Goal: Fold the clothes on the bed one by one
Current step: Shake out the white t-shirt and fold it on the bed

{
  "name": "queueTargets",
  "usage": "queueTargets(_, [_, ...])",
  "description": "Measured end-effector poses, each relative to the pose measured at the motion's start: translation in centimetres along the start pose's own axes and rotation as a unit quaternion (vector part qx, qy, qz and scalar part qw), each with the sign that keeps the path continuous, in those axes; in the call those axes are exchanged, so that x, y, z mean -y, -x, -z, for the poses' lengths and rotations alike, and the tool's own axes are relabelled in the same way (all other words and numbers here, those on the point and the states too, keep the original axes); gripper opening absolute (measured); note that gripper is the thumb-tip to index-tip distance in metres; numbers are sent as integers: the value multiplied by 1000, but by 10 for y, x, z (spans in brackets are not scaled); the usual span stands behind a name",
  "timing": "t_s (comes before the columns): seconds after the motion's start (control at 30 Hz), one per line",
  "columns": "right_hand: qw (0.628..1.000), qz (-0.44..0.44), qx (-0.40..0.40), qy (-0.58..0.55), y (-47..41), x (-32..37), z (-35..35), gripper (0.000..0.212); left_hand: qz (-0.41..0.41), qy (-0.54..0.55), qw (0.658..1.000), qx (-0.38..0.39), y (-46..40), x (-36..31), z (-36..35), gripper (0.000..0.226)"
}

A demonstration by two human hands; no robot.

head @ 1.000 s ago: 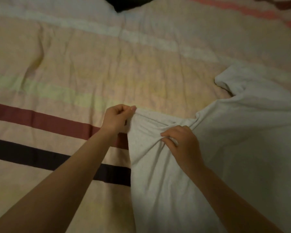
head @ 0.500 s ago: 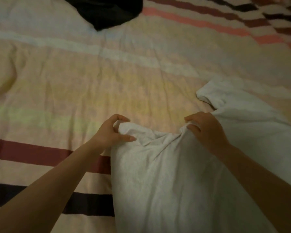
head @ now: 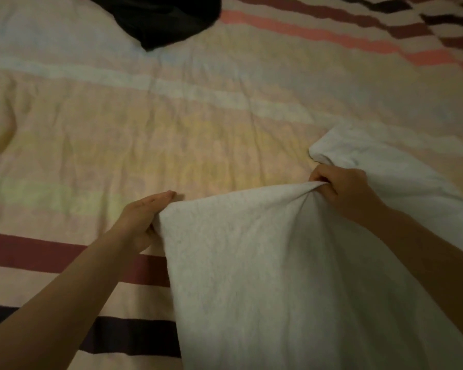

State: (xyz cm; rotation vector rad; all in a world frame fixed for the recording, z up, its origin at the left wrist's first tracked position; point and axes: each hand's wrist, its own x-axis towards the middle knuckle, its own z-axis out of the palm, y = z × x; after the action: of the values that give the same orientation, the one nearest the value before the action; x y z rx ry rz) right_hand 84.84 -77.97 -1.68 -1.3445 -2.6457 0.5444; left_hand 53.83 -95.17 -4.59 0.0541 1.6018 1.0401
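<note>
At the near middle of the bed, both hands hold the far edge of a light grey garment (head: 292, 276). The left hand (head: 142, 217) comes in from the lower left on a bare forearm; its thumb lies long and nearly straight along the top of the cloth's left corner, while the fingers tuck under the fabric, so the corner is pinched between them. The right hand (head: 342, 190) reaches in from the lower right, knuckles up, fingers curled tight round a bunched gather of the same edge, with creases fanning down from the grip. Between the two hands the edge runs taut and slightly arched, lifted off the bedspread (head: 145, 129).

The garment's body spreads toward the viewer and runs out of the picture at the bottom and right. Beyond the right hand a loose part of it, perhaps a sleeve (head: 364, 153), lies crumpled on the bed.

Ahead of the hands the striped bedspread lies open and only lightly wrinkled, a broad pale stretch up to the far side. A dark garment (head: 166, 20) lies heaped at the top edge, well apart from the grey one. To the left, maroon and dark stripes cross under the left forearm.
</note>
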Motion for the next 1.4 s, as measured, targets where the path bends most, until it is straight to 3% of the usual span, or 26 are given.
queueTargets(0.07, [999, 1, 44, 6, -2, -2, -5, 38, 10, 0, 1000, -21, -2, 3, -6, 25])
queueTargets(0.2, [986, -117, 80, -85, -8, -15, -5, 27, -91, -168, 981, -30, 0, 9, -13, 25])
queueTargets(0.3, [989, -105, 100, 2, -11, -31, 0, 39, -137, -271, 953, -10, -1, 10, -11, 34])
queueTargets(0.37, [981, -99, 149, 75, -13, -37, 5, 45, -172, -303, 937, 4, 0, 9, -10, 22])
queueTargets(0.47, [965, -100, 193, 144, -12, -42, 14, 35, -240, -334, 911, 21, -1, 11, -4, 30])
queueTargets(0.57, [958, -104, 191, 187, -11, -49, 18, 18, -247, -343, 903, 70, 1, 10, 0, 30])
queueTargets(0.7, [987, -79, 127, 64, -18, -41, 16, 29, -236, -264, 932, 76, 12, 5, 5, 42])
queueTargets(0.8, [992, -90, 70, 63, -28, -33, 6, 26, -201, -218, 954, 33, 12, 14, 23, 35])
queueTargets(0.93, [980, -117, 83, 135, -34, -25, -23, 11, -133, -185, 971, -68, 10, 27, 22, 21])
queueTargets(1.0, [973, -124, 74, 180, -33, -25, -36, 17, -111, -175, 975, -81, 11, 26, 15, 18])
queueTargets(1.07, [971, -130, 48, 195, -32, -25, -42, 19, -66, -140, 987, -28, 12, 23, 15, 26])
queueTargets(1.17, [970, -143, 42, 190, -33, -28, -41, 20, -9, -148, 987, 66, 21, 19, 18, 62])
queueTargets(1.27, [967, -159, 58, 189, -36, -28, -40, 22, -59, -175, 982, 32, 28, 19, 19, 59])
queueTargets(1.4, [968, -164, 60, 182, -36, -30, -40, 26, -174, -246, 951, -70, 28, 26, 21, 18])
